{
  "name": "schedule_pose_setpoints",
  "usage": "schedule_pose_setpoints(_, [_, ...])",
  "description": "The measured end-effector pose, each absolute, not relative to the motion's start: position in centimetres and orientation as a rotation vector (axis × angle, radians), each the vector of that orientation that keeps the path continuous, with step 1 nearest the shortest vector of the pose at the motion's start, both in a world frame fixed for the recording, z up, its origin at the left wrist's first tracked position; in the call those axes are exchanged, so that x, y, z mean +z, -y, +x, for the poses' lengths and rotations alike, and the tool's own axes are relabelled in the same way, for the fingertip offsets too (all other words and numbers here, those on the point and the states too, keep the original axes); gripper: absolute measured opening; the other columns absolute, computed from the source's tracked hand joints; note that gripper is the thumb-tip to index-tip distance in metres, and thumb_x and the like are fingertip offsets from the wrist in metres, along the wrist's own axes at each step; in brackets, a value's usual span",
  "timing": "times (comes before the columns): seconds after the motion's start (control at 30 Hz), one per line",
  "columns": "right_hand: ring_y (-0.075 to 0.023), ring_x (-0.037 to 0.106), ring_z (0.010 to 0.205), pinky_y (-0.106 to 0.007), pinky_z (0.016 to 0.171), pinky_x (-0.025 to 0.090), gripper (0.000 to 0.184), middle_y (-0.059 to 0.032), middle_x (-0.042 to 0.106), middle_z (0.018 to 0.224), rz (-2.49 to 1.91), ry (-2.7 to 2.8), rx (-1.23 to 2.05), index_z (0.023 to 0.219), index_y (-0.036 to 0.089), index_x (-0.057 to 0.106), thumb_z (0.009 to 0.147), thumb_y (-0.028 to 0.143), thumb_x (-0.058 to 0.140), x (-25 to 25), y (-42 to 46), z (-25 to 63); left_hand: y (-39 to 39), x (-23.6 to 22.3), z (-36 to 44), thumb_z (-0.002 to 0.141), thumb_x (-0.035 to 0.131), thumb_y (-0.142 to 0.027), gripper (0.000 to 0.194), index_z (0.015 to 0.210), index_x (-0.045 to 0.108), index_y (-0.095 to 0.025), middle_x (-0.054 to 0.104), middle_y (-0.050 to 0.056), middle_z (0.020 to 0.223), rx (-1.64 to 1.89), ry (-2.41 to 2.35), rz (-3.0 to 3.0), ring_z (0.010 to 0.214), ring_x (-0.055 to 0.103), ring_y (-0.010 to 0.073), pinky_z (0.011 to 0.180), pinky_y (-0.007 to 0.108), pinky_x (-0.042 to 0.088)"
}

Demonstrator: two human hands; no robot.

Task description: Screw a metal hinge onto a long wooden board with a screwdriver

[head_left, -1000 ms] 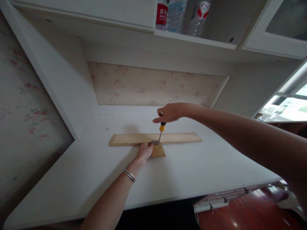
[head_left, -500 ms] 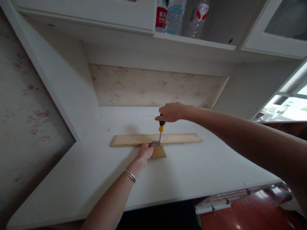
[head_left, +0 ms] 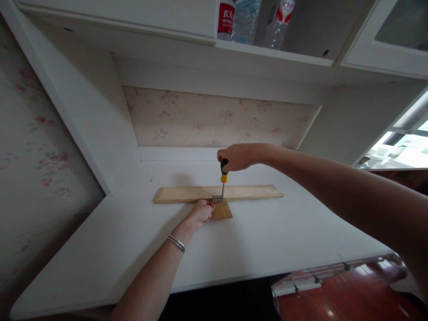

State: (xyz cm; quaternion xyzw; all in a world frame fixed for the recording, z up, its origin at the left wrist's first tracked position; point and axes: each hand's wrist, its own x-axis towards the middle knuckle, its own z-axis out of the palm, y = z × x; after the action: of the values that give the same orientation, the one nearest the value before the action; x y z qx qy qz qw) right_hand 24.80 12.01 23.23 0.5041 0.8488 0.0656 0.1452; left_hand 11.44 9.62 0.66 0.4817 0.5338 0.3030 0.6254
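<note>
My right hand [head_left: 238,158] is wrapped round the black and yellow handle of a screwdriver [head_left: 224,178], held nearly upright. Its tip meets the right end of a small metal hinge [head_left: 217,199]. The hinge lies across the joint between a long pale wooden board [head_left: 187,193] and a short wooden piece [head_left: 222,210] on the near side. With fingers closed, my left hand [head_left: 202,211] grips the left edge of the short piece, just below the hinge. Its fingertips are partly hidden.
Both boards rest on a white desktop [head_left: 267,236]. A tiny dark item [head_left: 151,179] lies at the back left. Overhead is a white cabinet with plastic bottles [head_left: 246,20] on an open shelf. A white side panel [head_left: 87,111] bounds the left.
My left fingers have slid off the hinge down to the short piece, uncovering more of the hinge. The right hand has curled round the screwdriver handle, which stands more upright.
</note>
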Motion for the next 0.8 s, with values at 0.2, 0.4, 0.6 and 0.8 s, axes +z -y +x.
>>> schedule_pose_setpoints(0.2, [-0.0369,0.063,0.094,-0.043,0.071,0.044,0.061,-0.0208,0.068,0.098,1.578,-2.381,0.525,0.102,0.017,0.07,0.088,0.064,0.035,23.04,-11.68,24.21,-9.73,0.36,11.59,0.087,0.049,-0.008,0.019,0.07,0.044,-0.016,0.034,-0.009,0.049,0.719,-1.214,1.081,0.037,0.026,0.0037,0.043,0.024,0.011])
schedule_pose_setpoints(0.4, [-0.0276,0.064,0.083,-0.034,0.064,0.044,0.046,-0.0121,0.069,0.1,1.437,-2.467,0.266,0.117,0.023,0.062,0.079,0.049,0.058,23.28,-11.71,24.42,-9.64,0.45,11.48,0.087,0.05,-0.008,0.019,0.07,0.045,-0.016,0.035,-0.009,0.05,0.754,-1.199,1.077,0.038,0.027,0.0036,0.043,0.023,0.011])
schedule_pose_setpoints(0.6, [-0.0337,0.063,0.09,-0.039,0.067,0.043,0.053,-0.0195,0.068,0.101,1.598,-2.341,0.43,0.106,0.016,0.068,0.088,0.058,0.041,23.41,-11.74,24.57,-9.6,0.39,11.23,0.084,0.055,-0.012,0.021,0.067,0.046,-0.016,0.036,-0.008,0.051,0.779,-1.163,1.069,0.038,0.028,0.0035,0.042,0.024,0.01])
schedule_pose_setpoints(0.8, [-0.0246,0.063,0.08,-0.032,0.064,0.041,0.052,-0.0127,0.07,0.094,1.538,-2.42,0.199,0.116,0.018,0.062,0.081,0.056,0.054,23.38,-12.32,25.05,-9.87,-0.15,11.17,0.078,0.065,-0.02,0.023,0.067,0.046,-0.016,0.036,-0.008,0.053,0.81,-1.112,1.039,0.039,0.029,0.0035,0.043,0.022,0.01])
